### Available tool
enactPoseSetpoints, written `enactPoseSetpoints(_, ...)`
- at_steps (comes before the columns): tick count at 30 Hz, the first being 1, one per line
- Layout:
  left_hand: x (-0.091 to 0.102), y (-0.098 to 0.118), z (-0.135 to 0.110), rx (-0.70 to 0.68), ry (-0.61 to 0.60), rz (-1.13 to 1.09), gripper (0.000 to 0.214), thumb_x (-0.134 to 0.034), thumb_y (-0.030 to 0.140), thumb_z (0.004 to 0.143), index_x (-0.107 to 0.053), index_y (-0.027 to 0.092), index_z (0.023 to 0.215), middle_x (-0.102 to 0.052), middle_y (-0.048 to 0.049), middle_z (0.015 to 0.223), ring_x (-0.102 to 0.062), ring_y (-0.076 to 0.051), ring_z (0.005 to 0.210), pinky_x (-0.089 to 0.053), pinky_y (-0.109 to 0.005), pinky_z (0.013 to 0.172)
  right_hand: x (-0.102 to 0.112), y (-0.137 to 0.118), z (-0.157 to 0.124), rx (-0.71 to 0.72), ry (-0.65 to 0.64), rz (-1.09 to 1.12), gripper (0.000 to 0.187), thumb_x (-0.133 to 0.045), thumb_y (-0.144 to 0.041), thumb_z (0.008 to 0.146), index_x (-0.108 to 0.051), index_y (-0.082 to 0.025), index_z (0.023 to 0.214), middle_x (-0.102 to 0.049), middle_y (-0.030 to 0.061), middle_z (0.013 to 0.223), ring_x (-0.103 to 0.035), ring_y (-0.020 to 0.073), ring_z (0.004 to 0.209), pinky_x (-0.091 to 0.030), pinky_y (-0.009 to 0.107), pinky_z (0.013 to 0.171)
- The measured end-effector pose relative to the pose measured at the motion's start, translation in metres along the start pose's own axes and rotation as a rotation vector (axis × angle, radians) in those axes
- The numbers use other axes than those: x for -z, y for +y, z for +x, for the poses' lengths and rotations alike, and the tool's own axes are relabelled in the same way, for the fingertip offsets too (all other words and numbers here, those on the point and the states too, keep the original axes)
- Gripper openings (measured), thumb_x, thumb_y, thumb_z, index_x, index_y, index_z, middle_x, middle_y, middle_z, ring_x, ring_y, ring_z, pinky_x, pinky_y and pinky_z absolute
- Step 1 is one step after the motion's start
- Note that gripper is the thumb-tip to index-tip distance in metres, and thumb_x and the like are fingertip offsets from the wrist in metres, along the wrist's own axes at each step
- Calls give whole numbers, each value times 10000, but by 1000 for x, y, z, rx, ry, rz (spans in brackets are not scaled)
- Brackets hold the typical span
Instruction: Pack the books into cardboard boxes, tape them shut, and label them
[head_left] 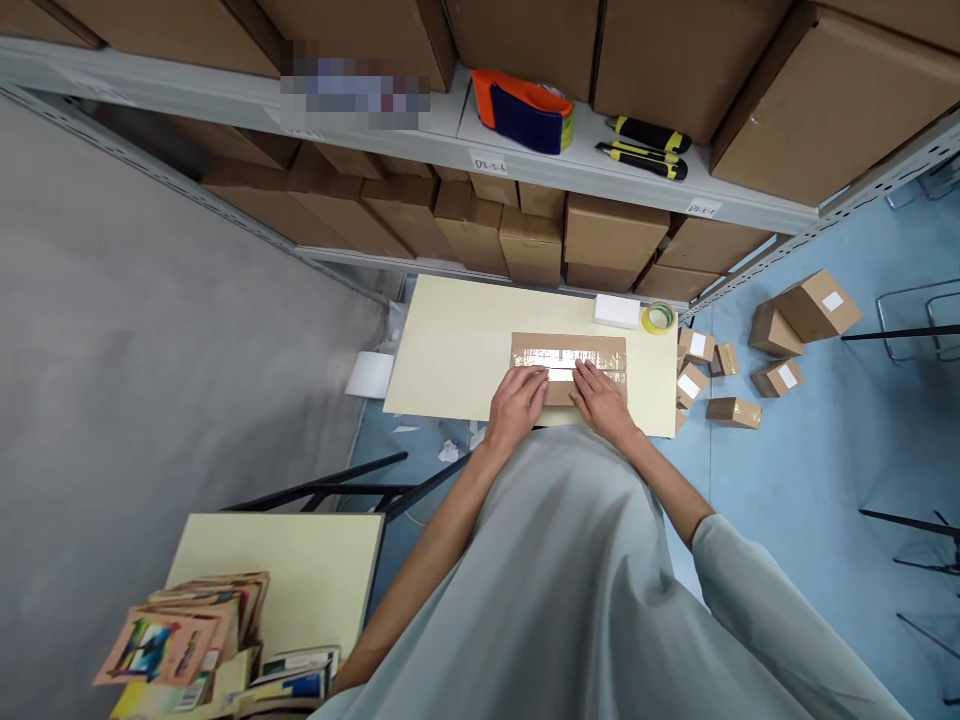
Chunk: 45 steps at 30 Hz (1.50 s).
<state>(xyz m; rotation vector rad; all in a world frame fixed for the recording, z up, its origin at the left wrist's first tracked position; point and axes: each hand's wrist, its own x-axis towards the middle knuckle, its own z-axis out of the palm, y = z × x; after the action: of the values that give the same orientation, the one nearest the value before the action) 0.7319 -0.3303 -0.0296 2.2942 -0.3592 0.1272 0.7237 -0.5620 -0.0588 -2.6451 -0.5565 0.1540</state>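
A flat cardboard box (561,396) lies on the cream table (450,340) in front of me. Clear, shiny tape runs across its top, along with a white strip that looks like a label (560,367). My left hand (517,400) rests on the box's left part, fingers bent and fingertips at the strip's left end. On the right part lies my right hand (602,402), its fingers stretched out flat over the tape and the strip's right end. Neither hand appears to grip anything. What is under the fingers is hidden.
Behind the box sit a small white box (616,311) and a tape roll (658,318). The shelf (442,115) above holds cartons, an orange-and-blue tape dispenser (521,112) and utility knives (649,147). Several parcels (778,377) lie on the floor; books (187,640) are stacked lower left.
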Motion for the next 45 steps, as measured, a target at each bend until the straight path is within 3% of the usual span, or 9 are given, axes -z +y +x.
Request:
enactPoseSetpoints(16,-9,-3,12,29,-23,-49,381,-473,357,1133,-779,265,1341,-801,-96,1199,-731,-259,1153,-608,-446,1063,-8,9,-4,45,12,15,573,-409,-342,1180,-446,-159,1721,-439,137,1770,-338,291,1697,-389,542,1358)
enactPoseSetpoints(23,-15,-6,16,259,-25,-239,506,-617,355,1058,-624,284,1559,-860,-30,1195,-809,-243,1150,-627,-445,1097,-4,8,-4,41,-8,5,587,-426,-345,1175,-413,-192,1742,-428,126,1778,-338,292,1697,-395,547,1351)
enactPoseSetpoints(31,-15,-3,22,360,-27,-343,514,-649,309,1018,-644,252,1529,-865,-33,1191,-818,-232,1140,-619,-452,1110,-1,8,-4,38,-18,1,571,-413,-360,1181,-457,-159,1713,-421,130,1782,-345,298,1694,-384,530,1354)
enactPoseSetpoints(34,-17,-3,23,443,2,-393,463,-643,406,1046,-696,206,1461,-879,-47,1010,-837,-241,1052,-638,-429,1059,-2,7,-4,29,-24,2,572,-415,-358,1180,-445,-178,1723,-415,121,1787,-343,294,1695,-378,530,1356)
enactPoseSetpoints(37,-18,-3,23,511,16,-443,519,-513,530,1117,-704,173,1442,-858,-50,853,-847,-249,1001,-648,-430,1029,-2,7,-4,28,-26,6,578,-415,-354,1179,-432,-183,1730,-415,122,1787,-336,291,1698,-374,532,1358)
enactPoseSetpoints(41,-18,-5,21,451,-15,-529,542,-553,505,1105,-619,183,1535,-852,-115,1224,-828,-245,1135,-630,-451,1094,-2,7,-4,27,-22,10,584,-411,-356,1179,-415,-192,1740,-417,116,1786,-340,291,1696,-381,535,1351)
enactPoseSetpoints(45,-18,-4,19,416,-23,-517,539,-619,448,1068,-611,189,1541,-830,-119,1298,-797,-249,1228,-606,-477,1154,0,6,-5,30,-20,-4,577,-421,-342,1176,-428,-190,1733,-417,112,1787,-332,284,1700,-375,521,1356)
